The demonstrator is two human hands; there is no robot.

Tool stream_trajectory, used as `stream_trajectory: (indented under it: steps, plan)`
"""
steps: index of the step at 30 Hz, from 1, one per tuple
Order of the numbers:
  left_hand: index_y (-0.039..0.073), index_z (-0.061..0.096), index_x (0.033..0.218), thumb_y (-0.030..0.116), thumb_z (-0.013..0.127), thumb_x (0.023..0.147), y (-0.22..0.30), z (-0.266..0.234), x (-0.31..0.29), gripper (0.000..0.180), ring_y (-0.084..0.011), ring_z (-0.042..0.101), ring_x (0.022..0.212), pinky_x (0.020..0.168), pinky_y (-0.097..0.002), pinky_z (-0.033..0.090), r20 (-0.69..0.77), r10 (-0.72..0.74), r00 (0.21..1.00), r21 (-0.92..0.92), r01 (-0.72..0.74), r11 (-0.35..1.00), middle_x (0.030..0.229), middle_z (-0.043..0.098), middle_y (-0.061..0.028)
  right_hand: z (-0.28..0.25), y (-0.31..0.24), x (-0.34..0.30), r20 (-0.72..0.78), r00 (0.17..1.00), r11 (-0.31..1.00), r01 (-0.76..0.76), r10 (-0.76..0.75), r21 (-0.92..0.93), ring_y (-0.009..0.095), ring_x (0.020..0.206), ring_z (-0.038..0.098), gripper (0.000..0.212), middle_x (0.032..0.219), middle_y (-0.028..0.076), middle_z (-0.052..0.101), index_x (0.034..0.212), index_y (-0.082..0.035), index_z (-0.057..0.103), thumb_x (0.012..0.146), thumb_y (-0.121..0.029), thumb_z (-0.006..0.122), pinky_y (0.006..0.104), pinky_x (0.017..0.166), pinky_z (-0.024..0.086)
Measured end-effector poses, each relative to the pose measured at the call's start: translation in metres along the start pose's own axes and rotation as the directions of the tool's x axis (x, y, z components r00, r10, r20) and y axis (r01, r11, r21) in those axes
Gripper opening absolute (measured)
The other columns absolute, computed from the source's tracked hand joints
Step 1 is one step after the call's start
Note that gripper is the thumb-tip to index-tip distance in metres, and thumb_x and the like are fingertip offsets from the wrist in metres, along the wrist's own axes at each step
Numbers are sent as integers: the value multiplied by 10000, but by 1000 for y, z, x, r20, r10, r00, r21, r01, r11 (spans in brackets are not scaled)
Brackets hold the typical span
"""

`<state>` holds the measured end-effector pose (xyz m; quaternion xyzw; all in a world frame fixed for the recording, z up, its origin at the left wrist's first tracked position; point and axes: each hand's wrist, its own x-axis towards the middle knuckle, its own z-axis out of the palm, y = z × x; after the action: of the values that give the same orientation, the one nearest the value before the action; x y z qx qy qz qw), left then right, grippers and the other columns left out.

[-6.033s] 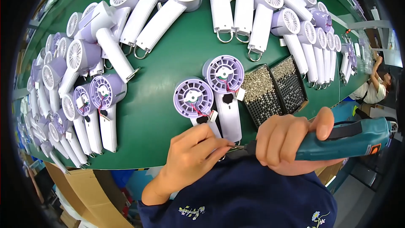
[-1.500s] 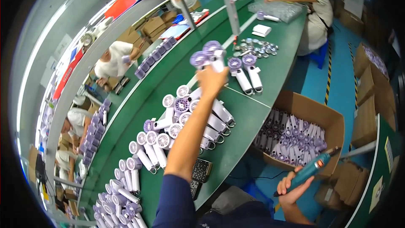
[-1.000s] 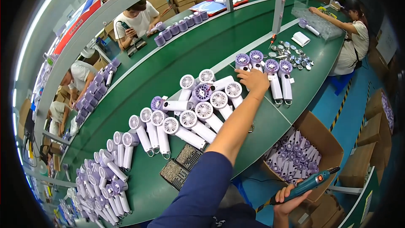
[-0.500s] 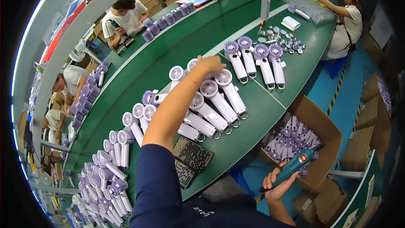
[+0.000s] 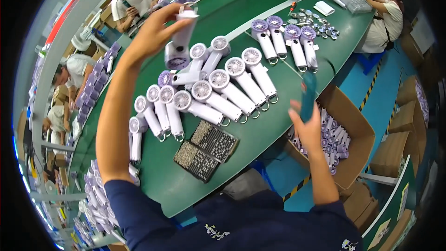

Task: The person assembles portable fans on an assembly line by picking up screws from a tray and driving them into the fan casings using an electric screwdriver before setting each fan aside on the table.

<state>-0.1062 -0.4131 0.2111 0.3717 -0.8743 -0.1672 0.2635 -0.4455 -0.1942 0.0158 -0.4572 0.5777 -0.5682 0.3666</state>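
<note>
My left hand is raised over the far middle of the bench, its fingers closed on a white and purple handheld fan. That fan hangs head down, its wrist ring at the top. In my right hand is a teal electric screwdriver, held upright near the bench's right edge and blurred by motion. Several more handheld fans lie in a loose row below the raised one. One fan lies sideways among them. Two trays of small metal screws lie side by side near me.
To the right, a cardboard box full of fans stands below the green bench. Fans and shiny round discs lie at the far right. More fans are heaped at left. Co-workers sit across the bench.
My left hand has picked up a fan from the bench and swung up and left with it. My right hand has brought the screwdriver up and left from beside the box. The view has shifted.
</note>
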Motion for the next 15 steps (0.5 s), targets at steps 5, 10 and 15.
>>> stream_trajectory:
  steps: [5, 10, 15]
  plan:
    - [13, 581, 1240, 54, 674, 894, 90, -26, -176, 360, -155, 596, 1113, 901, -302, 519, -269, -262, 927, -125, 236, 964, 1181, 628, -63, 38, 38, 94, 136, 958, 742, 282, -252, -608, 239, 865, 685, 571, 995, 116, 711, 1170, 17, 548, 781, -311, 808, 367, 784, 518]
    - [4, 619, 1126, -50, 786, 704, 128, 3, -319, 457, -284, 662, 981, 859, -337, 529, -449, -118, 886, 228, 241, 943, 1065, 678, -138, 48, 32, 115, 259, 949, 717, 307, -181, -626, 361, 961, 659, 688, 1070, 250, 658, 1182, 43, 541, 738, -407, 814, 398, 842, 497]
    - [17, 584, 1145, -110, 770, 635, 115, 78, -417, 558, -351, 652, 1075, 930, -412, 545, -540, -27, 841, 344, 250, 905, 1130, 665, -186, 61, 38, 137, 242, 967, 818, 73, 83, -570, 118, 479, 515, 670, 702, 59, 603, 1147, 45, 560, 716, -394, 826, 304, 421, 399]
